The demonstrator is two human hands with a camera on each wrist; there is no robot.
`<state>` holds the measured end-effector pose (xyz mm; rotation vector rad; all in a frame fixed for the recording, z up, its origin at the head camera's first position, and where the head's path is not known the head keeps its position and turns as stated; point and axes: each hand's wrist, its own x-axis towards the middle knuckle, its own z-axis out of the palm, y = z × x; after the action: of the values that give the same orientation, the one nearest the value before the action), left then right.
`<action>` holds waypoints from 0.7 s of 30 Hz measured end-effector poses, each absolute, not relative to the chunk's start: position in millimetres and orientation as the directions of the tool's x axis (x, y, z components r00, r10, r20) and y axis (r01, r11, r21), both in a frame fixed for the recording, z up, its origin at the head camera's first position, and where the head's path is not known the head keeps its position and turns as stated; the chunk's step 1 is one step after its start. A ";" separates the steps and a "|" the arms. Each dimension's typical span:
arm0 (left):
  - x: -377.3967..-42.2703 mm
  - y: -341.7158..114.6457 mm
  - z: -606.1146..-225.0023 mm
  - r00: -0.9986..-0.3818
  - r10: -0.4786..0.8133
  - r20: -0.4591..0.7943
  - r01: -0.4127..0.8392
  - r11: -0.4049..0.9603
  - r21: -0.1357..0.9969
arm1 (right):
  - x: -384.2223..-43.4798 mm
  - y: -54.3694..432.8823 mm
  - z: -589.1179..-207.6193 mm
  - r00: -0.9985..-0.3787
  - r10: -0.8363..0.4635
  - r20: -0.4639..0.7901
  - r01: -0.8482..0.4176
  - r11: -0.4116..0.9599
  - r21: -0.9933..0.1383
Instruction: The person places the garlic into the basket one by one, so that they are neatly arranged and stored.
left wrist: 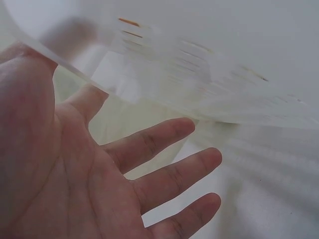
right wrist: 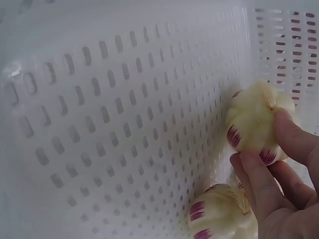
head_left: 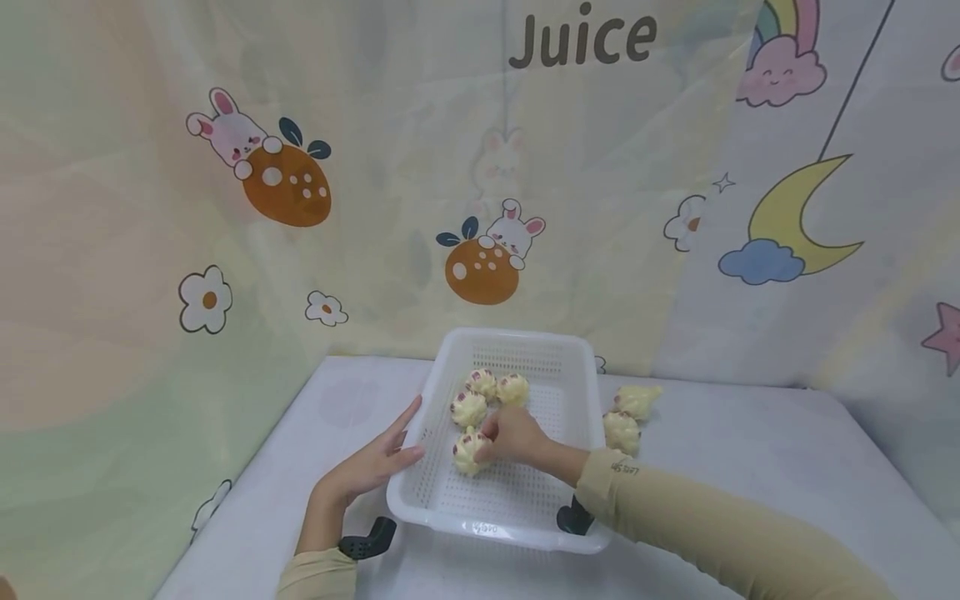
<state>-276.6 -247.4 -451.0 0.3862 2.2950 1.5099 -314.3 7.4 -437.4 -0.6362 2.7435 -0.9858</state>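
A white perforated plastic basket (head_left: pixel 431 521) sits on the table with several garlic bulbs in it, pale with purple streaks. Inside it, my right hand (head_left: pixel 517 435) pinches the garlic bulb (head_left: pixel 467 452) closest to me between thumb and fingers; the right wrist view shows the grip on this held bulb (right wrist: pixel 249 122) near the basket's wall. Another bulb (right wrist: pixel 219 214) lies just beside it there. At the basket's left side is my left hand (head_left: pixel 367 468), its fingers spread and thumb at the rim. In the left wrist view, the left palm (left wrist: pixel 75 164) faces up under the rim.
Two more garlic bulbs, one behind (head_left: pixel 637 401) and one in front (head_left: pixel 622 432), lie on the white table (head_left: pixel 720 467) right of the basket. A printed cloth backdrop (head_left: pixel 390 208) hangs behind the table. My right forearm crosses the basket's right wall.
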 end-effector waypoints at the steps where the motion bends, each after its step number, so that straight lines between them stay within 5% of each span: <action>1: -276.8 -247.3 -450.9 -0.897 0.416 -0.150 0.027 0.389 0.921 | -314.2 7.1 -437.4 -0.896 -0.443 0.007 -0.351 0.701 -0.621; 21: -279.0 -247.9 -453.9 -0.895 0.419 -0.154 0.024 0.390 0.920 | -310.0 1.1 -437.8 -0.923 -0.384 0.023 -0.299 0.679 -0.670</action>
<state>-279.0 -247.9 -453.9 0.3841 2.2916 1.5081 -310.0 1.1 -437.8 -0.5653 2.7685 -1.0730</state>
